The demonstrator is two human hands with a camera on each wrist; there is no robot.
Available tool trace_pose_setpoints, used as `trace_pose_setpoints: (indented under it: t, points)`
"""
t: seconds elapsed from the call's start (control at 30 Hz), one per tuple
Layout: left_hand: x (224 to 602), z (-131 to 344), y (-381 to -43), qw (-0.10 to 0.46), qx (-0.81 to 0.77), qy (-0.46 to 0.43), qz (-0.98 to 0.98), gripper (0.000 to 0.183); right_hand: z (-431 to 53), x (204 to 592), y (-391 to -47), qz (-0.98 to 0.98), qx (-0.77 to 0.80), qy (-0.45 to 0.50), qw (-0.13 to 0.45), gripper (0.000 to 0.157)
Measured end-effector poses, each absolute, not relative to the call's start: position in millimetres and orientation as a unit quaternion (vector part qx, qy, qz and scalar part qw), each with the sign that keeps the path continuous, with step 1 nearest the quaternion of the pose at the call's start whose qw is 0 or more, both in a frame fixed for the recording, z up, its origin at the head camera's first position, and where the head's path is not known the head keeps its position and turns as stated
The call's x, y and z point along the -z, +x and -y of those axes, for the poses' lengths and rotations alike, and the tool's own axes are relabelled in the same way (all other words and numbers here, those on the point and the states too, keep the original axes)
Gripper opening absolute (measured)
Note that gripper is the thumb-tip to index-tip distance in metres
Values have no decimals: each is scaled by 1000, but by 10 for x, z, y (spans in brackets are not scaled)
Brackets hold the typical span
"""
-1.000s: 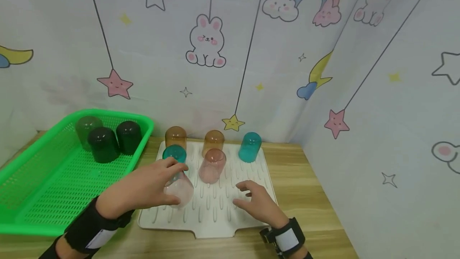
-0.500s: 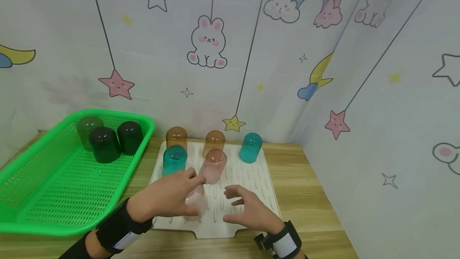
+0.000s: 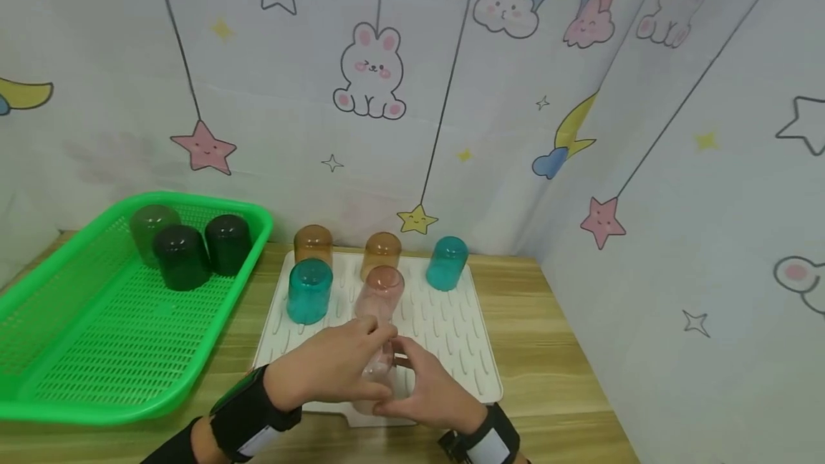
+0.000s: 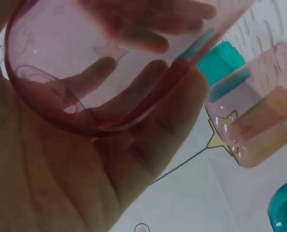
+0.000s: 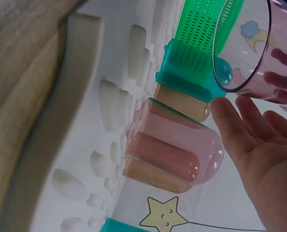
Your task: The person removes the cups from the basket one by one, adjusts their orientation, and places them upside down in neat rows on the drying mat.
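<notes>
A clear pink cup (image 3: pixel 379 372) is held over the near part of the white ribbed drying mat (image 3: pixel 445 335). My left hand (image 3: pixel 329 362) grips it from the left, its fingers curled round the pink wall in the left wrist view. My right hand (image 3: pixel 441 389) is at the cup's right side; in the right wrist view its fingers lie fairly straight beside the rim, and contact is hard to tell. Just behind, another pink cup (image 3: pixel 382 293) stands upside down on the mat. A teal cup (image 3: pixel 309 292) stands upside down to the left.
Two amber cups (image 3: pixel 314 242) and another teal cup (image 3: pixel 447 263) stand upside down along the mat's far edge. At left, a green plastic basket (image 3: pixel 193 378) holds two black cups (image 3: pixel 182 256) and a grey-green cup (image 3: pixel 145 235). A patterned curtain (image 3: pixel 290 134) hangs behind.
My left hand has carried the pink cup rightward and nearer across the mat. My right hand has moved left to meet it. The standing cups have stayed put.
</notes>
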State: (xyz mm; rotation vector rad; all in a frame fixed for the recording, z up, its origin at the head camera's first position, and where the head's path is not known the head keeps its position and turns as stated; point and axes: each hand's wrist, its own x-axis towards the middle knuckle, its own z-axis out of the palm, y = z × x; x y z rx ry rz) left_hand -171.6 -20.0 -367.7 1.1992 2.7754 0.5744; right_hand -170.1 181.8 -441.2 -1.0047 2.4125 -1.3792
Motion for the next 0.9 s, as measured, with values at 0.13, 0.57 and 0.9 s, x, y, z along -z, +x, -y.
trace_pose_setpoints:
  t: [0.13, 0.57, 0.9]
  points:
    - [3697, 152, -1695, 38, -194, 386, -901, 53, -1809, 4433, -1684, -821, 458, -327, 91, 75]
    - [3880, 244, -1775, 35, -330, 375, -866, 79, -1857, 4417, -1721, -819, 462, -334, 56, 62]
    - [4228, 370, -1826, 68, -490, 350, -796, 89, -1886, 4379, -1732, -813, 495, -303, 56, 64]
